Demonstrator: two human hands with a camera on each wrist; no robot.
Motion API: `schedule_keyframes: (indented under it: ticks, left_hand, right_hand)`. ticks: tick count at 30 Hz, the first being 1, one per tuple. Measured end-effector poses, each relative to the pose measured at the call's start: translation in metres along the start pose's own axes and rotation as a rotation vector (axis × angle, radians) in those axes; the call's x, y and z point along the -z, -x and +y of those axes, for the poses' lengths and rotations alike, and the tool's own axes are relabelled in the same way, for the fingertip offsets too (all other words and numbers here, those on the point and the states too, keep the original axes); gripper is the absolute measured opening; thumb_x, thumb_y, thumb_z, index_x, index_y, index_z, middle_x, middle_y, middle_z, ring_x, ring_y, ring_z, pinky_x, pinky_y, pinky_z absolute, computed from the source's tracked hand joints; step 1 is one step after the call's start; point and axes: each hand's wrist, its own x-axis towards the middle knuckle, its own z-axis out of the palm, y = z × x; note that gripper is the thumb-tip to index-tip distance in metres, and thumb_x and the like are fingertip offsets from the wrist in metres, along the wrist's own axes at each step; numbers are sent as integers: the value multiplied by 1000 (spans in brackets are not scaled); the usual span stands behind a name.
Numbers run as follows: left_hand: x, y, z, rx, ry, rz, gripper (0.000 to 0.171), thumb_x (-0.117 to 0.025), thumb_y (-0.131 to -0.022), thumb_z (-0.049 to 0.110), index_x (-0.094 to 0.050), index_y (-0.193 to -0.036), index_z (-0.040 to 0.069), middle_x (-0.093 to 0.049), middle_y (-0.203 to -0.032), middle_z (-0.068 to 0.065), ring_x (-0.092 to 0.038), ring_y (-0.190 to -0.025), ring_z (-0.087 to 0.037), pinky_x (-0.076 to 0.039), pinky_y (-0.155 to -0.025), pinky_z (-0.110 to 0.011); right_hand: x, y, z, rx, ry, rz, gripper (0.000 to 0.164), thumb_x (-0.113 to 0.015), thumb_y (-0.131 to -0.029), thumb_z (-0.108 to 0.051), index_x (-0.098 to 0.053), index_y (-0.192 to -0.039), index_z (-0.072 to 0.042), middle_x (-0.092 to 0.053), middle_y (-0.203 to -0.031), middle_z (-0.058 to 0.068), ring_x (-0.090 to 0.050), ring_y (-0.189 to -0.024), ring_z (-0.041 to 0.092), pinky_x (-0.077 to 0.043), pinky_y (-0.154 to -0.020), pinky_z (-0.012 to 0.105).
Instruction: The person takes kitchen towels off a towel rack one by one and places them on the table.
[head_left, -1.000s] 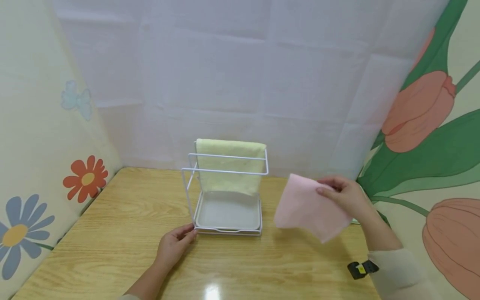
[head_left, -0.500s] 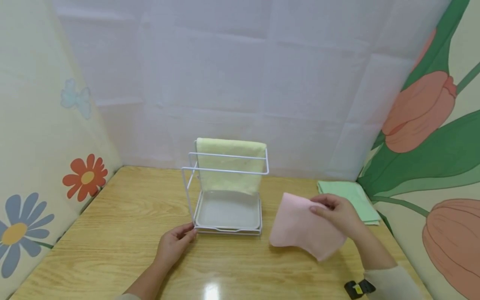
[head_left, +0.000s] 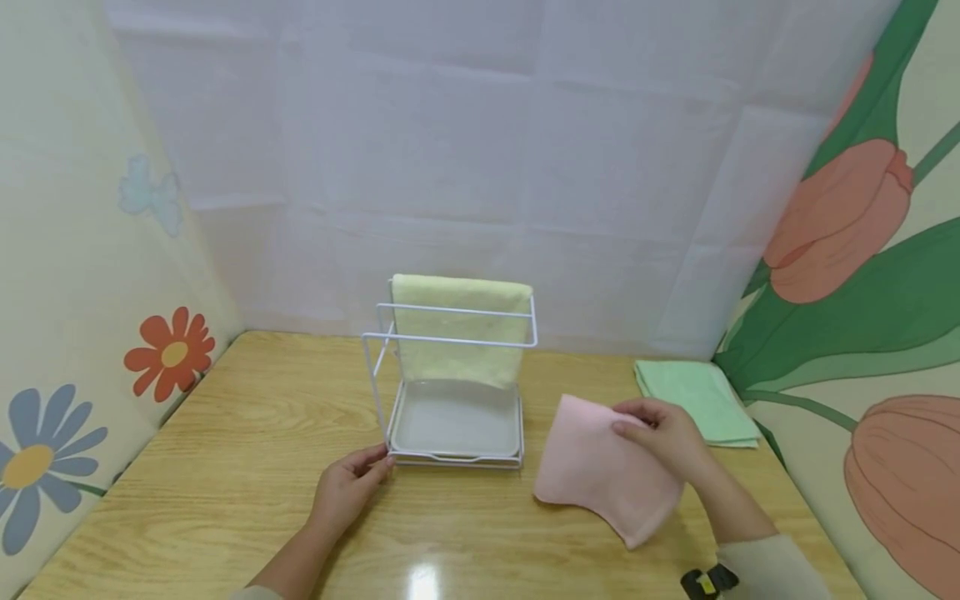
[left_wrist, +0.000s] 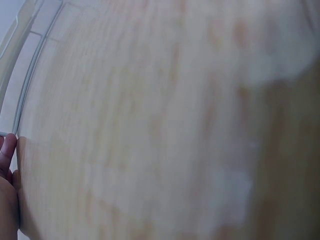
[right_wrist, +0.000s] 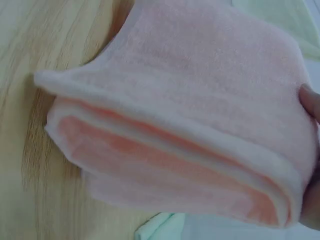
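Holding the folded pink cloth [head_left: 603, 472] in my right hand [head_left: 660, 433], thumb and fingers pinched on its upper right edge, just above the counter [head_left: 225, 467], right of the white wire rack [head_left: 450, 392]. Cloth is soft terry, light, limp; it sags from the pinch and the lower corner droops toward the counter. Not slippery, not fragile. Right wrist view shows stacked folded layers [right_wrist: 170, 150], so I judge the best hold is across the folded edge, catching all layers at once, else they fan open. My left hand [head_left: 347, 492] rests at the rack's front left base corner, fingertips [left_wrist: 7, 150] touching the wire; whether they curl round it or just press I can't tell, as the left wrist view is blurred. A yellow cloth [head_left: 459, 329] hangs over the rack's back bar. A green cloth [head_left: 701, 400] lies flat near the wall.

Versus a second ago: pink cloth and right hand are lower and a bit further left, nearer the counter; green cloth, hidden then, now shows fully. Left hand and rack unchanged.
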Motion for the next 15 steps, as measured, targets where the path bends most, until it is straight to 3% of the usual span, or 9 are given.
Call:
schedule_keyframes:
  ticks: [8,15]
  left_hand:
    - [0,0,-1,1,17,4,36,-72,-90,20,-68,-117,-2,-75,-103,-15,-64,-75,3,-54,-67,-16]
    - [-1,-1,-2,-6,36,1,34,-71,-90,19,-68,-117,-2,-75,-102,-15,-65,-76,3,-55,-68,-17]
  right_hand:
    - [1,-19,17,-94,12,17,35,-70,-92,-28,-68,-118,-6,-70,-119,15,-64,-106,23,-51,-81,27]
    - [-1,-31,34,-121,41,40,35,-69,-92,-26,-67,-120,-4,-70,-117,18,-63,-102,22,-49,-80,27]
